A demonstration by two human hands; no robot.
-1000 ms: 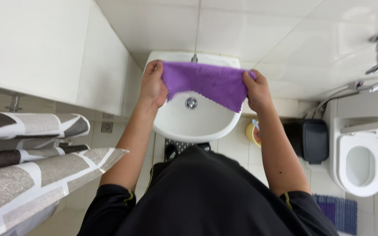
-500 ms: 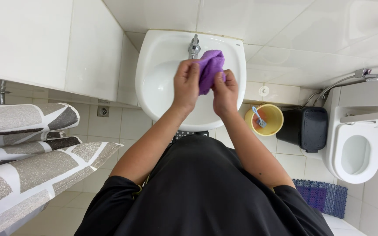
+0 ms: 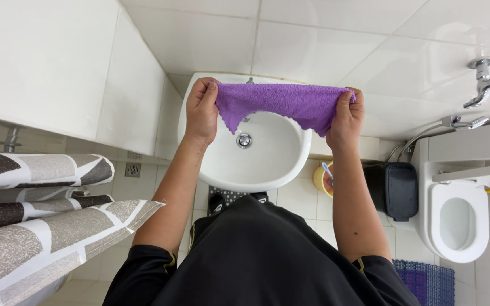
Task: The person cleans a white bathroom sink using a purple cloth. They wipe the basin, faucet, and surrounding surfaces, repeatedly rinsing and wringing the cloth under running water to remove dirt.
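Purple cloth [image 3: 282,105] stretched flat above white sink [image 3: 245,136], pinched at both top corners. Left hand [image 3: 201,110] clamped on cloth edge at 9 o'clock, right hand [image 3: 344,119] clamped at 3 o'clock, well apart. Drain [image 3: 244,140] visible just below cloth at 6 o'clock. Toilet [image 3: 455,218] off at 4 o'clock.

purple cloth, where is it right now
In the head view the purple cloth is stretched flat between the left hand and right hand, held in the air over the white sink, upper centre of frame.
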